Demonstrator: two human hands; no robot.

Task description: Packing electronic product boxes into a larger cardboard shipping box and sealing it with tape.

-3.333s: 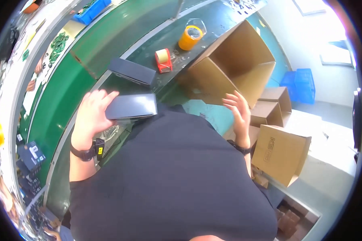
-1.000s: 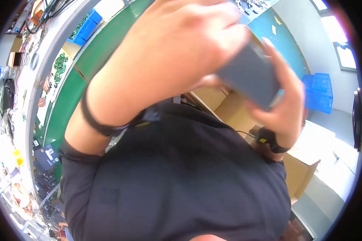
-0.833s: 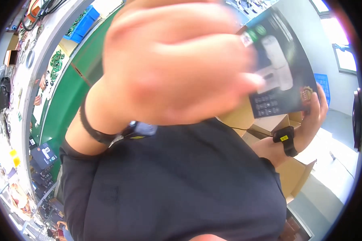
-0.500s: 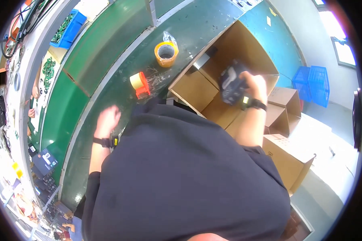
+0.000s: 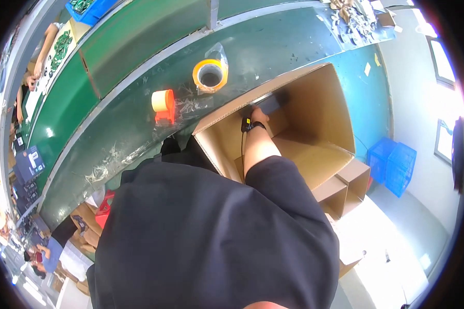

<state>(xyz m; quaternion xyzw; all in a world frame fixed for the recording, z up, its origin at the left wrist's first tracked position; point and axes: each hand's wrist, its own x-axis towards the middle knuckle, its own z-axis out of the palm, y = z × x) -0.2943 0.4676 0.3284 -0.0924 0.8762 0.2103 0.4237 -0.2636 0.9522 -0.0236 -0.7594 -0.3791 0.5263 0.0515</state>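
Observation:
My right hand (image 5: 260,116) reaches deep into an open cardboard box (image 5: 314,154), its wrist wearing a dark strap with a small device. At the box's far inner wall the hand's fingers meet a small dark box (image 5: 273,102), and the hand appears closed on its near side. Shadow and the hand itself partly hide the fingertips and the item. No part of my left hand shows; my dark shirt fills the lower middle.
On the green bench lie a roll of tape (image 5: 210,76) and an orange tape dispenser (image 5: 164,105). Blue crates (image 5: 392,162) stand at the right, beyond smaller cardboard boxes (image 5: 348,188). Small parts (image 5: 353,23) are heaped at the far right. Other people work at the left.
My right hand has moved left and deeper into the cardboard box with the dark box. My left hand has gone out of view. The whole view has shifted and turned.

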